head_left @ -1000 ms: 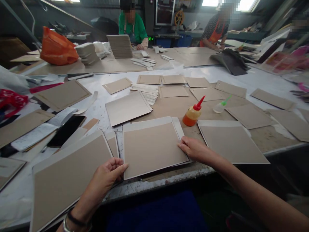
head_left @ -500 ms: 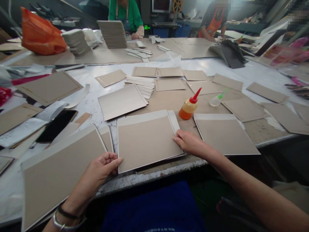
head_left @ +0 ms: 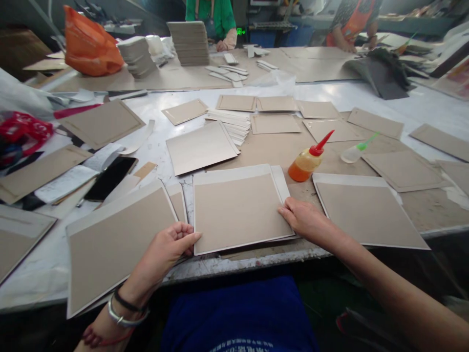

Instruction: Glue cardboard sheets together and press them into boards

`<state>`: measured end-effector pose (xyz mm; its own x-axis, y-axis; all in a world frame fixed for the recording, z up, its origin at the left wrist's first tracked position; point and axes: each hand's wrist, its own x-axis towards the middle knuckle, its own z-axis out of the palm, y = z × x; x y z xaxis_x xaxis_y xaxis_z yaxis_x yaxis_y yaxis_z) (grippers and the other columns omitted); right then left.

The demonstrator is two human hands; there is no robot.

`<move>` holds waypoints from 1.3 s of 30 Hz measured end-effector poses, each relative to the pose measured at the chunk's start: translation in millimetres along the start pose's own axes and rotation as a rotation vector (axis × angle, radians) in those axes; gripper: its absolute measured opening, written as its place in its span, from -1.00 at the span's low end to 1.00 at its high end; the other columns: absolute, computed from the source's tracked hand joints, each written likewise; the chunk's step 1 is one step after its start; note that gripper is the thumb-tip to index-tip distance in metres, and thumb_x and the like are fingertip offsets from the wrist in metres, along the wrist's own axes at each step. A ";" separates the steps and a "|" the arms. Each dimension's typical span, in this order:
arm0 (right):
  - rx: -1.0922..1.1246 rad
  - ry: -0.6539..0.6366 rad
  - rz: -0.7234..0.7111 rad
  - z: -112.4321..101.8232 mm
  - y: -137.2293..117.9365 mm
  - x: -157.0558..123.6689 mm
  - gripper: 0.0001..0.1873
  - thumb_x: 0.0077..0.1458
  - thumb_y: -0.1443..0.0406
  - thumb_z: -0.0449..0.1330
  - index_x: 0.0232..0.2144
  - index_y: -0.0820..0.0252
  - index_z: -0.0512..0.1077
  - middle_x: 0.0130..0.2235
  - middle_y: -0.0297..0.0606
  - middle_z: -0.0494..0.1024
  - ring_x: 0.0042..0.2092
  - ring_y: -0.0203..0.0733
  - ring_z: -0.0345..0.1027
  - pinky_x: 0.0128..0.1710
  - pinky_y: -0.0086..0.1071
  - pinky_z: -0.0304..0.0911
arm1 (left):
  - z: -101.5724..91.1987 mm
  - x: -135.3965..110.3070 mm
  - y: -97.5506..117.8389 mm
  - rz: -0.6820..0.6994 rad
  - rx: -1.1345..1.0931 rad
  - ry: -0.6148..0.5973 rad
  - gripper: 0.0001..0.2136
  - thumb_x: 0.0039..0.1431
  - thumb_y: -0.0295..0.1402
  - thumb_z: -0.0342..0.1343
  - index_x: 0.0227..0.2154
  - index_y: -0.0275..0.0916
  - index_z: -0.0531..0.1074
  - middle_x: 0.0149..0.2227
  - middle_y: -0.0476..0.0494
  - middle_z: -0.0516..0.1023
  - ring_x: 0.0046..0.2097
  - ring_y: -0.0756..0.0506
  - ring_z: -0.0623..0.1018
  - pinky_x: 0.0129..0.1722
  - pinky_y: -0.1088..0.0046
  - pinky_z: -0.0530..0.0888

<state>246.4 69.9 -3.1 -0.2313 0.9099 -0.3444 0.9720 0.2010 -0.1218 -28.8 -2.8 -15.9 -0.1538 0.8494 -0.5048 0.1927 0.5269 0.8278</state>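
Observation:
In front of me lies a grey-brown cardboard sheet [head_left: 240, 210] with a pale strip along its far edge. My left hand [head_left: 170, 247] pinches its near left corner, thumb on top. At the right edge, my right hand [head_left: 302, 215] grips the same sheet with bent fingers. Another pale-edged sheet shows from beneath it on the right. A larger sheet [head_left: 120, 244] lies to the left, partly behind my left forearm. To the right rests a similar sheet [head_left: 366, 210], close to my right forearm.
A glue bottle [head_left: 306, 161] with a red nozzle and a smaller bottle [head_left: 351, 154] with a green tip stand beyond the sheets. A black phone [head_left: 112, 178] lies left. Smaller cards [head_left: 274, 124] spread behind. Two people work across the table, near a cardboard stack [head_left: 188, 44].
The whole view has shifted, so everything sits further right in the picture. Both hands keep their hold on the cardboard sheet, which has hardly moved on the table.

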 end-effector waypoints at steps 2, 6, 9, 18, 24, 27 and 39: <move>-0.023 -0.020 0.020 -0.5 -1.7 0.4 -0.79 0.20 0.27 -0.07 -0.42 0.23 0.27 -0.39 -0.11 0.49 -0.34 -0.11 0.36 -0.45 -0.40 -0.02 | -0.1 -0.5 0.8 -0.007 -0.013 -0.002 -0.66 -0.30 -0.11 0.21 -0.58 -0.27 0.29 -0.69 0.08 0.31 -0.62 0.06 0.29 -0.61 0.56 0.21; -0.034 -0.029 0.018 0.6 -1.7 2.4 -0.80 0.20 0.29 -0.07 -0.44 0.21 0.25 -0.41 -0.14 0.47 -0.36 -0.13 0.35 -0.44 -0.41 0.00 | 0.0 -1.2 2.4 -0.015 -0.032 -0.005 -0.68 -0.31 -0.13 0.20 -0.60 -0.26 0.26 -0.69 0.08 0.30 -0.62 0.06 0.29 -0.60 0.55 0.22; -0.034 -0.023 -0.002 3.7 1.8 4.7 -0.79 0.19 0.27 -0.08 -0.47 0.18 0.22 -0.44 -0.17 0.45 -0.38 -0.13 0.33 -0.45 -0.40 0.00 | 0.3 -0.9 1.8 -0.016 -0.045 -0.003 -0.69 -0.30 -0.14 0.19 -0.60 -0.25 0.25 -0.68 0.09 0.30 -0.61 0.06 0.30 -0.58 0.55 0.23; -0.018 -0.040 -0.004 6.5 6.5 8.4 -0.75 0.18 0.26 -0.09 -0.54 0.13 0.11 -0.45 -0.19 0.43 -0.36 -0.11 0.33 -0.44 -0.40 0.02 | -0.7 1.7 -3.8 -0.011 -0.078 -0.013 -0.69 -0.28 -0.16 0.19 -0.58 -0.27 0.26 -0.68 0.08 0.31 -0.61 0.07 0.30 -0.58 0.56 0.21; 0.002 -0.026 -0.015 4.7 6.1 6.2 -0.74 0.18 0.26 -0.10 -0.56 0.12 0.07 -0.48 -0.22 0.40 -0.40 -0.14 0.31 -0.42 -0.39 0.03 | -1.0 1.7 -4.6 -0.004 -0.094 -0.026 -0.69 -0.26 -0.16 0.19 -0.58 -0.27 0.25 -0.67 0.08 0.32 -0.61 0.08 0.30 -0.58 0.57 0.22; 0.024 -0.014 -0.029 5.8 6.8 6.1 -0.75 0.18 0.26 -0.10 -0.55 0.12 0.09 -0.49 -0.22 0.41 -0.41 -0.14 0.31 -0.44 -0.39 0.03 | -0.8 2.9 -5.1 -0.011 -0.095 -0.026 -0.69 -0.28 -0.15 0.19 -0.59 -0.27 0.24 -0.69 0.08 0.31 -0.63 0.08 0.30 -0.60 0.58 0.20; 0.099 0.028 -0.029 7.5 8.3 2.6 -0.79 0.19 0.29 -0.08 -0.47 0.20 0.23 -0.43 -0.16 0.47 -0.36 -0.14 0.34 -0.45 -0.42 -0.02 | 0.4 4.2 -1.6 -0.018 -0.051 -0.041 -0.64 -0.32 -0.06 0.19 -0.63 -0.25 0.24 -0.73 0.10 0.26 -0.63 0.06 0.26 -0.59 0.54 0.18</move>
<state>253.6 71.2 -12.0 -0.2570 0.9142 -0.3133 0.9556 0.1920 -0.2236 -29.4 -0.1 -19.5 -0.1168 0.8408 -0.5286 0.1401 0.5409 0.8293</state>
